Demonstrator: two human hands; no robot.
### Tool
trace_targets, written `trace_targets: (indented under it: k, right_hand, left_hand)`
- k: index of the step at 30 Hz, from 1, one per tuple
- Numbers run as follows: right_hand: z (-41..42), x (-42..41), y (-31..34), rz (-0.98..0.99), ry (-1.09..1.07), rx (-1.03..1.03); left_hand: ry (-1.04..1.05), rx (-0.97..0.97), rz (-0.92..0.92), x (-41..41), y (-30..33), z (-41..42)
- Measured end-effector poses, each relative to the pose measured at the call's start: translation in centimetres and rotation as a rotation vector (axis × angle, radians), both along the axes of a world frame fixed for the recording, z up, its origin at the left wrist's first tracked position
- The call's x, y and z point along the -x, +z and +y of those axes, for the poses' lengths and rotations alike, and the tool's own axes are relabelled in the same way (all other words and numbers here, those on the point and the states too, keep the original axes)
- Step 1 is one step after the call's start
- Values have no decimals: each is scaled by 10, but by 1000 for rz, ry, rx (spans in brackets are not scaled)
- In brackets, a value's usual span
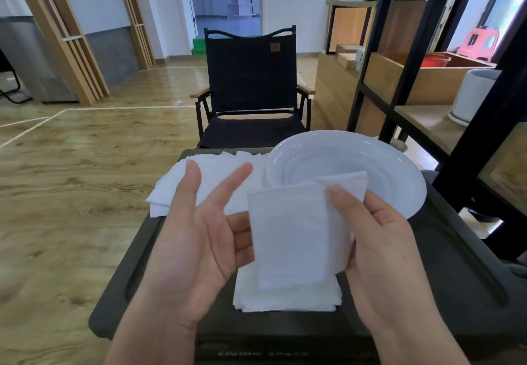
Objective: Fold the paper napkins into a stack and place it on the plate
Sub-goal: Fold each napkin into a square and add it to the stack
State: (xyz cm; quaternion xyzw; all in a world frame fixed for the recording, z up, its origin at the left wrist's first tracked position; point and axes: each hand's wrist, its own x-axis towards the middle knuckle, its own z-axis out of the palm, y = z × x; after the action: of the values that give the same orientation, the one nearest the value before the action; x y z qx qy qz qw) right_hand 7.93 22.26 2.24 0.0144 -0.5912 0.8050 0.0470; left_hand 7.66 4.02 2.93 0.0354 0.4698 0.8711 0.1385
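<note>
A folded white paper napkin (pixel 293 233) is held up above the dark table, pinched along its right edge by my right hand (pixel 379 239). My left hand (pixel 199 236) is open, palm up, its fingertips touching the napkin's left side from behind. Under the hands lies a stack of folded napkins (pixel 285 297) on the table. A pile of unfolded napkins (pixel 211 182) spreads over the table's far left corner. The white plate (pixel 393 171) stands at the far right with nothing on it.
The dark table (pixel 445 279) is small with raised rims. A black folding chair (pixel 251 88) stands just beyond it. A black and wood shelf unit (pixel 427 79) runs along the right side. Wooden floor (pixel 71 193) lies to the left.
</note>
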Motion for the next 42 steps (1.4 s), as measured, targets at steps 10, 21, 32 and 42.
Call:
trace_targets:
  k: [10, 21, 32, 42]
  right_hand:
    - [0, 1, -1, 102, -35, -196]
    - [23, 10, -4, 241, -49, -609]
    - [22, 11, -18, -137, 64, -587]
    - [12, 20, -36, -225, -195, -1280]
  left_hand:
    - [580, 684, 447, -3, -5, 20]
    - [569, 1062, 671, -6, -2, 1]
    - [146, 790, 96, 1, -16, -1]
    - [333, 1408, 13, 18, -48, 4]
